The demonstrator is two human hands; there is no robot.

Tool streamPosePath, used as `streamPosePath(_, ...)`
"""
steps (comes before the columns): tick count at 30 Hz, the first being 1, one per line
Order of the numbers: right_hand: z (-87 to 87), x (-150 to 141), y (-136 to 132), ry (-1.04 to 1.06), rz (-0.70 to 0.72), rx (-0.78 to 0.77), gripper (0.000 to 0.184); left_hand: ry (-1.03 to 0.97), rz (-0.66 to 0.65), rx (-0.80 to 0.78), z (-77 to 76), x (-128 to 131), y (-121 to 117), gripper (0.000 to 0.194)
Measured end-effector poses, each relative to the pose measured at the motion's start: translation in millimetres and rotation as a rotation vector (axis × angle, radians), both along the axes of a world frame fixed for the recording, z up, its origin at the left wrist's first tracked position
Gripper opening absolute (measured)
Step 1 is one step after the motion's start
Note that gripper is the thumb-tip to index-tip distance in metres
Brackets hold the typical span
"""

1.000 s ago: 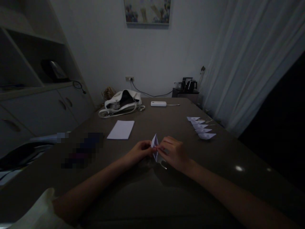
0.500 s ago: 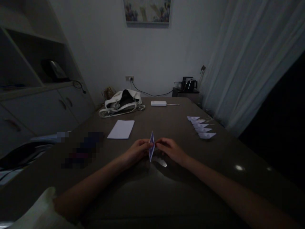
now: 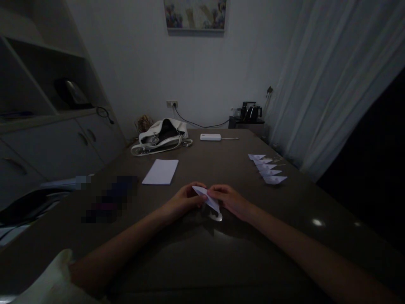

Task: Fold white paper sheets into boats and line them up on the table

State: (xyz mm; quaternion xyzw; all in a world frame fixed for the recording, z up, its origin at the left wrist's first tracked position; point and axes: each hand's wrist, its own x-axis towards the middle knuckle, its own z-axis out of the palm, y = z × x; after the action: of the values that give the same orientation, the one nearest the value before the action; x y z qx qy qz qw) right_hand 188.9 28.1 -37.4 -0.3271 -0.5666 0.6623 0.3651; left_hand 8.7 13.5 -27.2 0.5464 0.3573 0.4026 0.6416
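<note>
A small folded piece of white paper (image 3: 209, 200) is held between both hands above the middle of the table, its long edge slanting down to the right. My left hand (image 3: 187, 199) pinches its left side, thumb on the near face. From the other side, the fingers of my right hand (image 3: 228, 200) close on its upper right edge. Below the paper, a bright patch of reflected light shows on the glossy tabletop. Several folded white paper boats (image 3: 274, 180) stand in a row to the right.
A stack of white paper (image 3: 160, 172) lies left of centre on the dark table (image 3: 196, 261). Farther back are a white handbag (image 3: 164, 133) and a white oblong device (image 3: 210, 137) with a cord. A blurred dark object (image 3: 110, 198) sits at left.
The folded paper has turned from upright and edge-on to a slant, with its broad face now showing. Both hands have shifted slightly with it and still grip it.
</note>
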Motion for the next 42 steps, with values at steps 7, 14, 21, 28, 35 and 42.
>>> streamPosePath(7, 1.5, 0.8, 1.6, 0.001, -0.129, -0.047, 0.026, 0.125, 0.242, 0.364, 6.7, -2.4, 0.0, 0.031)
streamPosePath(14, 5.8, -0.8, 0.6, 0.056, -0.115, -0.137, 0.028, 0.479, 0.304, 0.654, 4.4, -12.9, 3.9, 0.016)
streamPosePath(21, 12.2, 1.5, -2.2, 0.138, -0.019, -0.271, 0.026, 0.524, 0.246, 0.775, 5.3, -15.6, 5.8, 0.011)
streamPosePath(28, 20.1, 5.6, -7.9, 0.146, 0.144, -0.293, 0.024, 0.523, 0.302, 0.785, 4.4, -19.4, 7.4, 0.005)
streamPosePath(35, 15.4, 3.2, -6.2, 0.107, 0.084, -0.188, 0.026, 0.514, 0.289, 0.785, 7.5, -16.9, 4.5, 0.006)
streamPosePath(42, 0.6, 2.5, 2.7, 0.031, -0.083, -0.053, 0.03, 0.481, 0.191, 0.686, 11.1, -10.2, -1.2, 0.018)
